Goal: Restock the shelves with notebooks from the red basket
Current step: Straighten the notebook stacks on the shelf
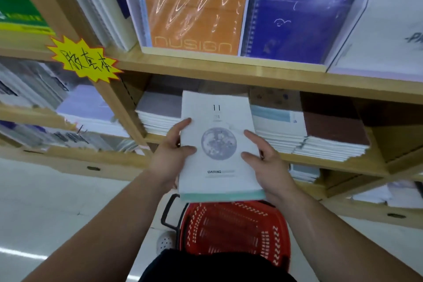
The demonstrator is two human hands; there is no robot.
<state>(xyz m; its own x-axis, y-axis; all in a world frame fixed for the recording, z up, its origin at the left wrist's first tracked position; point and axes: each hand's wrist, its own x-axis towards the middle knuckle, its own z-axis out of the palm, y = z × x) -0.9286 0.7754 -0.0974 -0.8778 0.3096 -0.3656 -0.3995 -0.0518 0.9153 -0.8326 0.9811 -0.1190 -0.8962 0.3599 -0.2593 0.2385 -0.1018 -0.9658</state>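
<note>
Down by my legs sits the red plastic basket with a black handle [235, 229], on the pale floor, and I cannot see any notebooks inside it from up here. Just above it I hold a small stack of white notebooks with a grey moon picture on the top cover [217, 142]. My left hand [170, 155] grips the left edge of the stack, thumb on top of the cover and fingers curled under. My right hand [266, 162] grips the right edge the same way, thumb lying on the cover and the rest wrapped around the side. Both hands are closed on the stack. The far end of the stack pokes into the wooden shelf with light brown boards [229, 71], between a flat pile of pale purple notebooks [160, 110] on the left and a pile of light blue notebooks [274, 121] on the right. Next to those lies a pile of dark brown notebooks [334, 130]. Up on the higher shelf stand a big orange notebook in shiny wrap [194, 7] and a big blue spiral notebook [304, 11]. A yellow star-shaped paper sign with black writing [84, 58] sticks to the shelf post on the left.
</note>
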